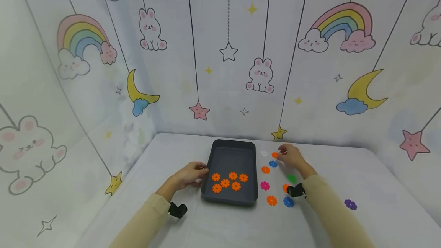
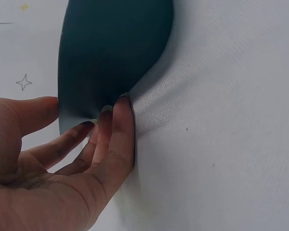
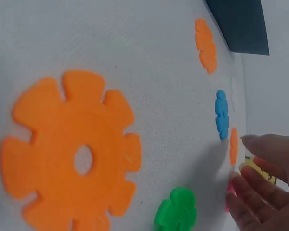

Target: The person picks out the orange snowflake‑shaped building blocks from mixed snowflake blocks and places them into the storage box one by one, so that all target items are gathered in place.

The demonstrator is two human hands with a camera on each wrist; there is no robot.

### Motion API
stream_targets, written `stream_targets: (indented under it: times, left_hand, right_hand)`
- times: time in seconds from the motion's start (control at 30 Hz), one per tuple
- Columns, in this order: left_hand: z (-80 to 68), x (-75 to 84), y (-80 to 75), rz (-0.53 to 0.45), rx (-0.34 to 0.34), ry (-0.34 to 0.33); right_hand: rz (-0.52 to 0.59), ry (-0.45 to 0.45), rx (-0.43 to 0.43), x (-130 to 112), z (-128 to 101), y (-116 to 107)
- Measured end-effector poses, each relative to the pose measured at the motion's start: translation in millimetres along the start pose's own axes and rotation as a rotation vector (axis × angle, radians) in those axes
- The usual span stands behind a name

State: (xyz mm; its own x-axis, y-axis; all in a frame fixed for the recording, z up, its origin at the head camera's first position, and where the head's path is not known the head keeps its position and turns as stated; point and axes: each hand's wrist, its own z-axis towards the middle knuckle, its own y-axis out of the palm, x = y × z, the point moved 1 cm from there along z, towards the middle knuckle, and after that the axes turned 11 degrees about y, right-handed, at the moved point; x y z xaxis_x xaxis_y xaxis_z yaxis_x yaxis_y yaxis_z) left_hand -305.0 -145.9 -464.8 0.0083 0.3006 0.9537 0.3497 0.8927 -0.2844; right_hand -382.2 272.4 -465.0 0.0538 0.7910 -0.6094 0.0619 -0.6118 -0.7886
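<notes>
A dark grey tray (image 1: 237, 202) lies on the white table with several orange notched discs (image 1: 225, 183) inside, toward its near end. At the tray's left wall, my left hand (image 1: 190, 174) holds the side; in the left wrist view the thumb meets the rim and the fingers (image 2: 121, 125) lie against the outer wall. My right hand (image 1: 291, 157) hovers beyond the tray's right side, its fingertips beside an orange disc (image 1: 275, 155). In the right wrist view, thumb and fingers are apart around that orange disc (image 3: 233, 146), with no disc seen held between them.
Right of the tray lie more notched discs: blue (image 1: 273, 163), orange (image 1: 265, 170), pink (image 1: 265, 185), green (image 1: 291, 178), white (image 1: 263, 153) and another blue one (image 1: 288, 202). A purple disc (image 1: 350, 204) sits farther right. A patterned curtain (image 1: 227, 87) hangs behind the table.
</notes>
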Motion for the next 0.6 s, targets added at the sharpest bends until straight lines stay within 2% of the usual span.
stream_targets:
  times: [0.27, 0.6]
  left_hand:
    - [1.5, -1.8, 0.5, -0.002, -0.005, 0.002]
    - [0.8, -0.6, 1.1, 0.006, -0.008, -0.007]
  right_hand:
    - [-0.004, 0.041, 0.006, -2.7, 1.8, 9.4]
    - [-0.030, 0.076, -0.006, -8.6, 0.7, 8.6]
